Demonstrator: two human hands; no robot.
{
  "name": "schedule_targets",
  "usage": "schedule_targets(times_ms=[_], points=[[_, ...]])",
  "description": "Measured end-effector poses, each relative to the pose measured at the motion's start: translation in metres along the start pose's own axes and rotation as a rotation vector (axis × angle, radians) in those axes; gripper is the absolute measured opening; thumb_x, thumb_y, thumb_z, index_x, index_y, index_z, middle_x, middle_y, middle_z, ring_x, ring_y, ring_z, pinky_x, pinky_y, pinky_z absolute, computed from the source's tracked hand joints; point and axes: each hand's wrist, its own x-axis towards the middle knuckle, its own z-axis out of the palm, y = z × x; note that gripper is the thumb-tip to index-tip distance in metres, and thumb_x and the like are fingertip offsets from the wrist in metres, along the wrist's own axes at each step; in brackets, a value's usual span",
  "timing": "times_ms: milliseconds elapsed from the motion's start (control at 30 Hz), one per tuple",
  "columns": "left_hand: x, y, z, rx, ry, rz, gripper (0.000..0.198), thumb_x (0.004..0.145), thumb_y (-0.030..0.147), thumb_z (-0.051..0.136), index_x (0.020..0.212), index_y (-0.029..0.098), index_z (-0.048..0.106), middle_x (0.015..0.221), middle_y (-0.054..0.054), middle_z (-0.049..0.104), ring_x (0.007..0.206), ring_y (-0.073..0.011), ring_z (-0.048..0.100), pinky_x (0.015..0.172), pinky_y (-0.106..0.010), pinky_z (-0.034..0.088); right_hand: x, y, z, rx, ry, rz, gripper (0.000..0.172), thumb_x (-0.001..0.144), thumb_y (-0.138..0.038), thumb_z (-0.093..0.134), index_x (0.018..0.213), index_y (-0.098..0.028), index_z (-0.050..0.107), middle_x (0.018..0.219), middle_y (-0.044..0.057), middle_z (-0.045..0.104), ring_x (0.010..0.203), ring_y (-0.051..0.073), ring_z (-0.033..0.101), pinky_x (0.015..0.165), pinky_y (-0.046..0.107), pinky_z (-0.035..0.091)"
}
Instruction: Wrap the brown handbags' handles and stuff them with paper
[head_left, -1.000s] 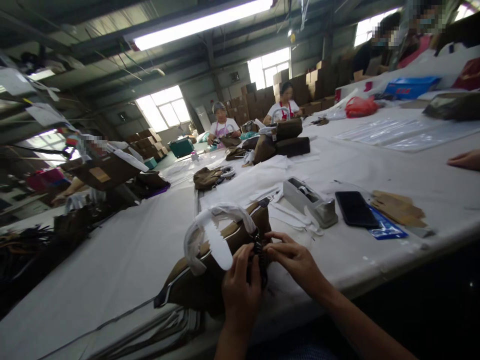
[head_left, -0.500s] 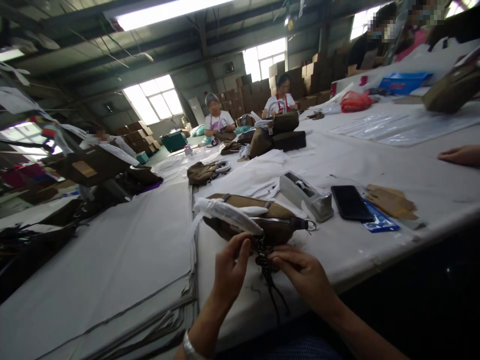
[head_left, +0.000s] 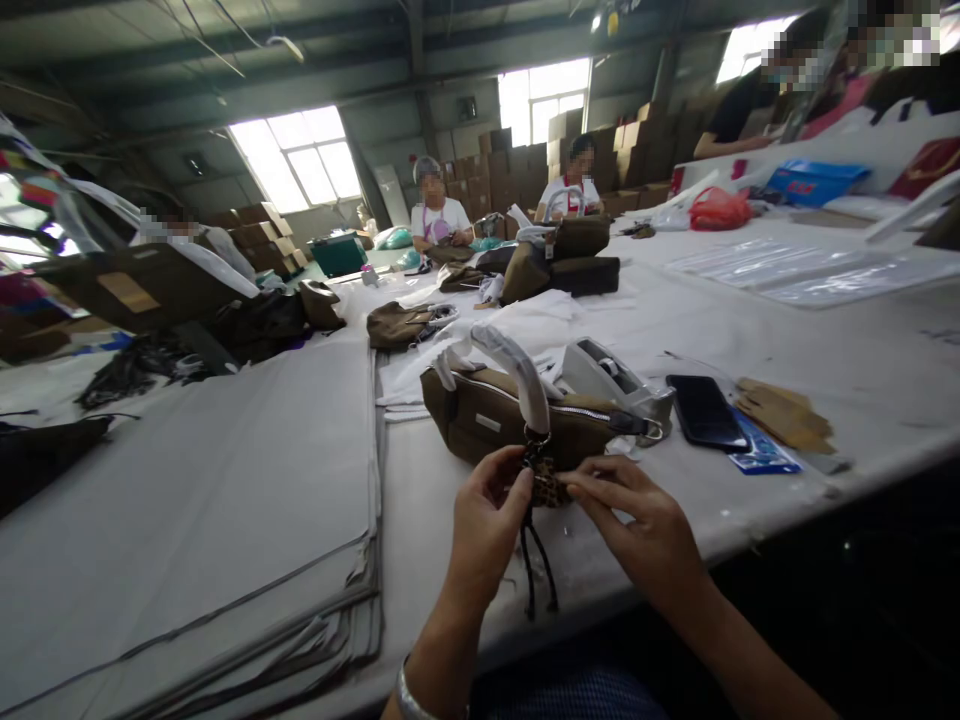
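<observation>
An olive-brown handbag [head_left: 465, 415] stands on the white-covered table before me, its zipper along the top. Its handle [head_left: 517, 370], wrapped in white film, arches up and meets a metal ring at the front. From that ring hangs a leopard-print charm [head_left: 550, 488] with dark cords [head_left: 531, 570] dangling below it. My left hand [head_left: 487, 515] pinches the charm's upper left part with thumb and fingers. On the other side, my right hand [head_left: 645, 520] grips the charm's right edge between thumb and fingertips. The fingers partly cover the charm.
Right of the bag are a grey tape dispenser [head_left: 611, 375], a black phone [head_left: 706, 410], a blue packet [head_left: 765, 445] and brown paper pieces [head_left: 784, 412]. Stacked white sheets [head_left: 247, 530] lie left. More bags [head_left: 581, 275] and co-workers [head_left: 442, 225] are farther back.
The bag has tipped more upright and its wrapped handle now stands up instead of lying across it. Both hands have risen slightly, still at the charm. The camera view has shifted.
</observation>
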Motion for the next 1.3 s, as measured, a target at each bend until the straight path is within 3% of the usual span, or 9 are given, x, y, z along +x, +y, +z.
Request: schedule_targets(times_ms=[333, 600, 1067, 1300], points=[[0.003, -0.001, -0.005, 0.069, 0.005, 0.000, 0.034, 0.090, 0.037, 0.065, 0.118, 0.019, 0.071, 0.115, -0.007, 0.075, 0.108, -0.0232, 0.067, 0.093, -0.031, 0.053, 0.006, -0.005, -0.007, -0.305, 0.061, -0.146, 0.017, 0.092, -0.015, 0.064, 0.104, -0.019, 0.074, 0.088, 0.002, 0.068, 0.080, 0.012, 0.066, 0.077, 0.023, 0.053], [0.004, 0.001, -0.008, 0.147, 0.036, 0.048, 0.031, 0.091, 0.035, 0.065, 0.118, 0.022, 0.071, 0.116, -0.005, 0.075, 0.110, -0.0221, 0.066, 0.097, -0.031, 0.051, 0.005, -0.008, -0.016, -0.380, 0.021, -0.131, 0.018, 0.094, -0.022, 0.060, 0.104, -0.022, 0.075, 0.087, 0.003, 0.070, 0.078, 0.015, 0.068, 0.076, 0.026, 0.053], [0.003, 0.001, -0.007, 0.134, 0.039, 0.062, 0.030, 0.090, 0.036, 0.065, 0.116, 0.022, 0.072, 0.113, -0.005, 0.075, 0.107, -0.0211, 0.067, 0.095, -0.030, 0.052, 0.008, -0.003, -0.012, -0.395, -0.040, -0.127, 0.019, 0.096, -0.025, 0.059, 0.105, -0.023, 0.075, 0.090, 0.002, 0.070, 0.079, 0.015, 0.068, 0.076, 0.026, 0.051], [0.002, 0.003, -0.005, 0.049, 0.035, 0.021, 0.034, 0.088, 0.037, 0.068, 0.116, 0.018, 0.072, 0.105, -0.007, 0.075, 0.082, -0.0169, 0.066, 0.072, -0.025, 0.055, 0.009, 0.004, -0.007, -0.304, -0.020, -0.105, 0.018, 0.096, -0.024, 0.060, 0.106, -0.023, 0.076, 0.091, 0.003, 0.069, 0.081, 0.015, 0.067, 0.078, 0.027, 0.053]])
